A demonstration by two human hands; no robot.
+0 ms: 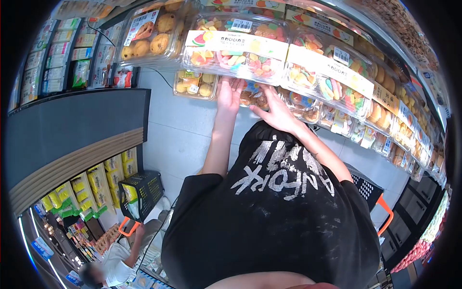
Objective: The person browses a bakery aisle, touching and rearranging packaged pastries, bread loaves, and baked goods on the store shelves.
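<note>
Both my hands are at a clear plastic box of brown pastries [252, 98] on the lower level, below the overhanging candy boxes. My left hand [230, 94] grips its left side, with the fingertips up under the box above. On the right side, my right hand [276, 107] holds the box with the thumb apart and the fingers reaching along it. The far part of the box is hidden. Above the hands sits a large clear box of colourful gummy candy [238, 48] with a watermelon label. Left of my left hand lies a box of yellow round cookies [195, 84].
More candy boxes [329, 72] and pastry packs continue along the display to the right. A cookie box [149, 36] stands at upper left. Black baskets with orange handles [144, 192] are behind me on both sides. A person in a white shirt [120, 262] is at lower left.
</note>
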